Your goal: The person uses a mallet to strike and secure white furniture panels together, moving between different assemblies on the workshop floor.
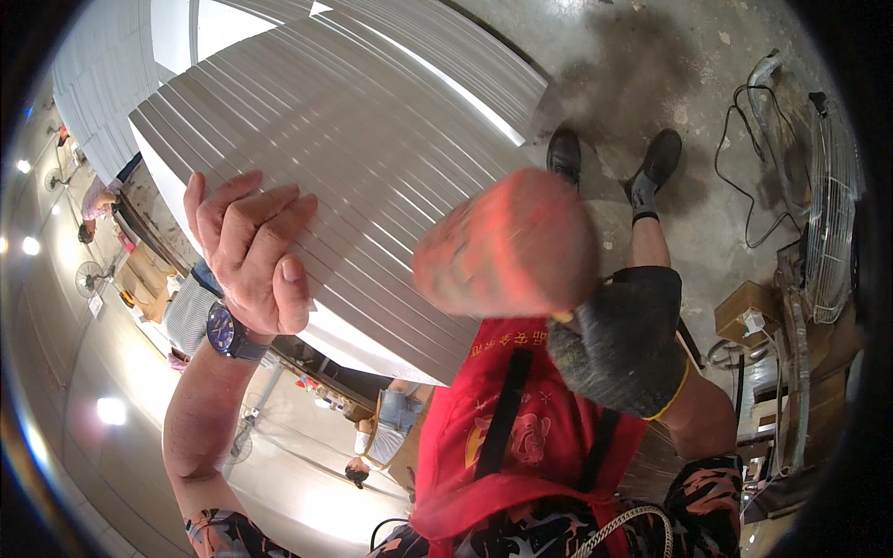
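Observation:
My left hand point(256, 246), bare and with a dark wristwatch point(228, 332), hovers over or rests on the left side of a stack of pale grey sheets point(344, 139); its fingers are bent and slightly apart, with nothing seen in them. In a dark knitted glove with a yellow cuff, my right hand point(619, 339) is closed on a mallet whose handle is mostly hidden. The worn, orange-red cylindrical head of the mallet point(507, 246) is blurred and hides part of the stack's right side. Whether it touches the sheets I cannot tell.
More stacked sheets point(98, 84) lie at the upper left. At the right stand a wire fan guard point(831, 219), a black cable point(735, 191) and a cardboard box point(747, 312). A person point(383, 432) is at the lower middle and another point(96, 200) at the far left.

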A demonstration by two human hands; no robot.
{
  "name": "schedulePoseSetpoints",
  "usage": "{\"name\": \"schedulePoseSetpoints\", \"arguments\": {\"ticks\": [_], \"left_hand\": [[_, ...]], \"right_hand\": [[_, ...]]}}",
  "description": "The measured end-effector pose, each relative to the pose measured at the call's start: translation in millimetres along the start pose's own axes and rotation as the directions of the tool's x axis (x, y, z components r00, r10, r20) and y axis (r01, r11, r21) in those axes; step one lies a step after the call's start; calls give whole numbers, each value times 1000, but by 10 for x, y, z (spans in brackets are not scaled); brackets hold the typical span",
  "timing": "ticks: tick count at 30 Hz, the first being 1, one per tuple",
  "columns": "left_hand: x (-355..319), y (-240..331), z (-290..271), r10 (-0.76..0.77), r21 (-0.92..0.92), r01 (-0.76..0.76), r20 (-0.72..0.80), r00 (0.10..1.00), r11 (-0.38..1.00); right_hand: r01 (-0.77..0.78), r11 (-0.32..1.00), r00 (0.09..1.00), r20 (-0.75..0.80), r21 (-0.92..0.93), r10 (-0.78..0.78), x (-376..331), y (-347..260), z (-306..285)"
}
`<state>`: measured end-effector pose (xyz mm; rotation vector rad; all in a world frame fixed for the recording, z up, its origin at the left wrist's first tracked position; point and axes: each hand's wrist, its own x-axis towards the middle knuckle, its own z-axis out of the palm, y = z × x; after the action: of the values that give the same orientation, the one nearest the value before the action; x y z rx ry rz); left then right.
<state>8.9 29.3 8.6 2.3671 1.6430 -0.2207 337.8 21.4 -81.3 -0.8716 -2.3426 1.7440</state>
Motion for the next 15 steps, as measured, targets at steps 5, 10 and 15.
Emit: {"name": "schedulePoseSetpoints", "arguments": {"ticks": [5, 10, 15], "left_hand": [[2, -12, -4, 6, 9, -6, 21, 1000, 1000], [-3, 2, -1, -3, 3, 3, 14, 1000, 1000], [7, 2, -12, -2, 8, 2, 23, 1000, 1000]], "right_hand": [[-219, 973, 975, -30, 66, 221, 34, 121, 32], [-137, 989, 990, -23, 57, 138, 86, 55, 30], [-249, 966, 965, -66, 72, 254, 113, 49, 64]]}}
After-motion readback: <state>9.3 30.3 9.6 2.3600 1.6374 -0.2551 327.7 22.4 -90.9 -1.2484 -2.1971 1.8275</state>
